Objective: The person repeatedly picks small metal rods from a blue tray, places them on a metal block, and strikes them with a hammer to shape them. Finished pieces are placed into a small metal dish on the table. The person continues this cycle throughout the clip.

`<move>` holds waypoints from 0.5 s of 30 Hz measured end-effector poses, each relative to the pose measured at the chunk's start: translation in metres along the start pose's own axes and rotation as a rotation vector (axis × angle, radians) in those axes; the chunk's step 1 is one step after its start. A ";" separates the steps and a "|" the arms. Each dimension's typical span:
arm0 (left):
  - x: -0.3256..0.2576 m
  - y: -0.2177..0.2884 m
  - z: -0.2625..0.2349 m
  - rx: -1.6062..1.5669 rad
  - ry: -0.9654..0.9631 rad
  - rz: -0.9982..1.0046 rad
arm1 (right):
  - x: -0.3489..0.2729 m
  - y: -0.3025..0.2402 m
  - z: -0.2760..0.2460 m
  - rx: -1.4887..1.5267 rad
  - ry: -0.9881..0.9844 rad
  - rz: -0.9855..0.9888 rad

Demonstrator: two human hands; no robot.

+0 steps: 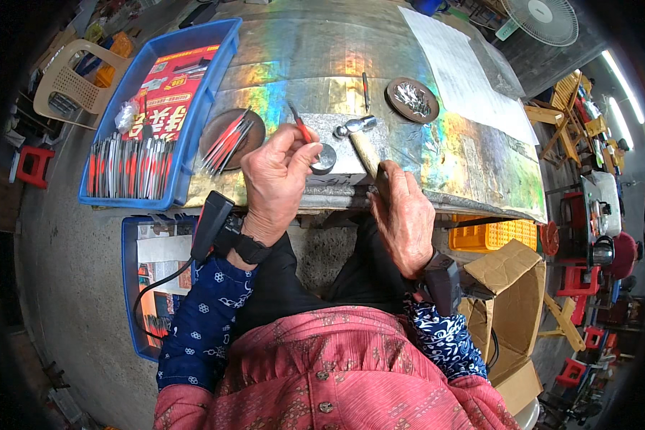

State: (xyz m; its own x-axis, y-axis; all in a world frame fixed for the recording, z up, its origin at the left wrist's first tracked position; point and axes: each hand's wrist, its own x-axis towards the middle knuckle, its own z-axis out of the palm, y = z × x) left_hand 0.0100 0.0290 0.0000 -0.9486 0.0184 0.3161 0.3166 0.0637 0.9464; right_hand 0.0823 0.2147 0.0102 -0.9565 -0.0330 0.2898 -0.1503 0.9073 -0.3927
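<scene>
My left hand is closed in a pinch on a slim red-and-dark pointed piece, its dark tip slanting up and away. Just beneath the fingers sits a small round metal block on a pale, worn metal slab. My right hand has its fingers curled round the lower end of the wooden handle of a ball-peen hammer. The hammer's head rests over the slab. Left of my left hand, a round brown dish bears several slim red, black and silver pieces.
A brown dish of small silvery bits and a dark slim piece lie farther back. On the left stands a blue tray with many slim pieces. White sheets cover the right side. An open cardboard box is below right.
</scene>
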 end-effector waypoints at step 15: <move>-0.001 0.006 0.003 0.247 -0.014 0.278 | 0.008 -0.025 -0.074 0.345 0.230 -0.004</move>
State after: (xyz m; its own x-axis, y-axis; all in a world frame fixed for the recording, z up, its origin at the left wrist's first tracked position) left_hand 0.0128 0.0321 0.0050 -0.8267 0.0820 0.5566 0.5538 0.2929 0.7794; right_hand 0.0968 0.2226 0.0875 -0.8807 0.0936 0.4643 -0.2665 0.7124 -0.6492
